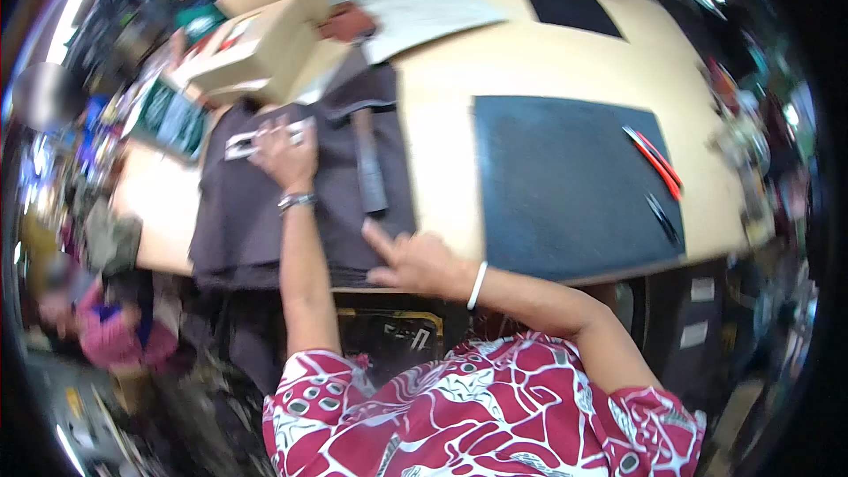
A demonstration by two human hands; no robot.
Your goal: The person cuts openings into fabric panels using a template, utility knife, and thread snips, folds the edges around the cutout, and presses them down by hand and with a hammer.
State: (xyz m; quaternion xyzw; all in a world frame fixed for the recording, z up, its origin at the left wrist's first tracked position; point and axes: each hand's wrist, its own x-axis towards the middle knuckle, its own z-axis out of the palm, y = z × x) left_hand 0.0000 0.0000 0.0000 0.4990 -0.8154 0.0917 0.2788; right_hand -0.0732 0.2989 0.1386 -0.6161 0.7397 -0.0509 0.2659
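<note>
dark cloth [340,172] lies on the left part of the pale table [442,159], reaching its near edge. the left hand [287,157] rests palm down on it, fingers spread over a white piece [238,146], which shows on both sides of them. the right hand [426,262] is at the cloth's near right corner, index finger stretched out and thumb apart from it, the other fingers curled; i cannot tell whether they hold anything. that fingertip is just beside the near end of a dark strip [367,168], which lies lengthwise on the cloth. to the right, apart from the cloth, is a dark mat [565,185] bearing a red tool [656,163] and a black tool [662,217]. beyond the cloth stand boxes [252,49], with pale paper [433,9] beside them.
</note>
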